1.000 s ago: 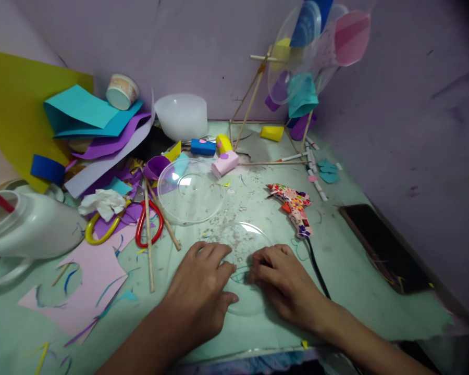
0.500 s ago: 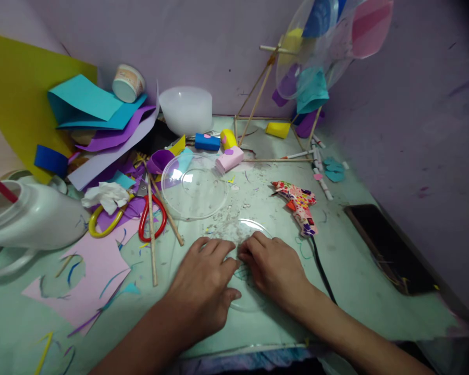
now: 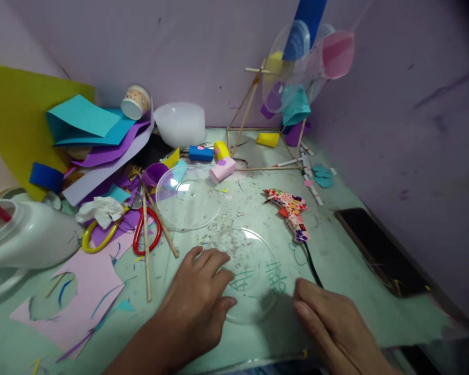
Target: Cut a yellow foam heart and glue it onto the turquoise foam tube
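A clear round plastic lid (image 3: 254,312) lies flat on the pale green table near the front middle, with green scribbled marks showing in its area. My left hand (image 3: 203,291) rests at the lid's left edge, fingers apart and slightly bent, palm down. To the right of the lid, my right hand (image 3: 328,317) is off it with its fingers curled together; what they hold, if anything, is hidden. A floral glue gun (image 3: 291,211) lies behind my right hand, its black cord running forward. Another clear lid (image 3: 189,221) sits further back to the left.
At left are scissors (image 3: 146,245), sticks (image 3: 146,260), pink paper (image 3: 89,291) and a white jug (image 3: 35,234). A phone (image 3: 379,250) lies right. Behind stands a stick frame (image 3: 244,112) with clear lids and coloured paper rolls, near a white bowl (image 3: 182,125).
My right hand has moved away from the lid, to the right and towards me, uncovering the green marks. My left hand remains at the lid's left side. The view has shifted a little.
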The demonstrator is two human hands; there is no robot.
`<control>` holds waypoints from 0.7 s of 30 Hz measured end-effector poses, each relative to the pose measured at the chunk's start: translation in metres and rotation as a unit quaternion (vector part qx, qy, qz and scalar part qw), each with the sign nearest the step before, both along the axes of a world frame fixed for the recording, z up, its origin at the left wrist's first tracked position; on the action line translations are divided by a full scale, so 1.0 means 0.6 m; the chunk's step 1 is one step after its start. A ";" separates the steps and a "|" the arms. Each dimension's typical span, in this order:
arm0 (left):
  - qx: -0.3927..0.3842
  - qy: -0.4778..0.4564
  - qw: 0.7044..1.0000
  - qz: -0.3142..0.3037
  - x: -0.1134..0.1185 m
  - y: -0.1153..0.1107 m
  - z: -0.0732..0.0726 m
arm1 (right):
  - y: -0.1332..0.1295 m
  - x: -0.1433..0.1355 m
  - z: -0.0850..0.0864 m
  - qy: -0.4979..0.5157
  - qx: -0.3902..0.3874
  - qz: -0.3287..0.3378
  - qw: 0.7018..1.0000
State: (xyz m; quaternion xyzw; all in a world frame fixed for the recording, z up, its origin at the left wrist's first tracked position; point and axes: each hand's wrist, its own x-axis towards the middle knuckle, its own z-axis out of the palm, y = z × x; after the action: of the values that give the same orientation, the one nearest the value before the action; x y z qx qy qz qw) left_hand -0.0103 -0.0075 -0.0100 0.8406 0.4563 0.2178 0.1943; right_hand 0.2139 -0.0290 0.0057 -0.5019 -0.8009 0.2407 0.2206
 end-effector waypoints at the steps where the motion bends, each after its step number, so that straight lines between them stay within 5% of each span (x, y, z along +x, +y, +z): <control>1: 0.032 -0.027 0.999 0.014 0.000 0.000 -0.002 | -0.013 0.014 -0.003 0.010 0.008 -0.021 1.000; 6: 0.197 -0.091 0.967 0.134 -0.012 0.009 -0.001 | -0.030 0.067 -0.025 0.043 0.040 -0.152 0.987; 13: 0.181 -0.075 0.945 0.262 -0.022 0.009 0.016 | 0.014 0.094 -0.019 0.045 0.078 -0.350 0.933; 18: 0.169 -0.095 0.946 0.261 -0.016 0.007 0.012 | 0.040 0.107 -0.022 0.082 0.058 -0.389 0.916; 21: 0.201 -0.069 0.962 0.173 -0.017 0.009 0.006 | 0.072 0.108 -0.019 0.071 0.001 -0.361 0.930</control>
State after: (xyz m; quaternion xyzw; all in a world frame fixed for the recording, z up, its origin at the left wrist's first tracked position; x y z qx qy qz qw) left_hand -0.0204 -0.0019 -0.0066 0.7534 0.5274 0.3925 0.0119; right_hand 0.2789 0.0141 -0.0055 -0.7386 -0.5481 0.1793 0.3493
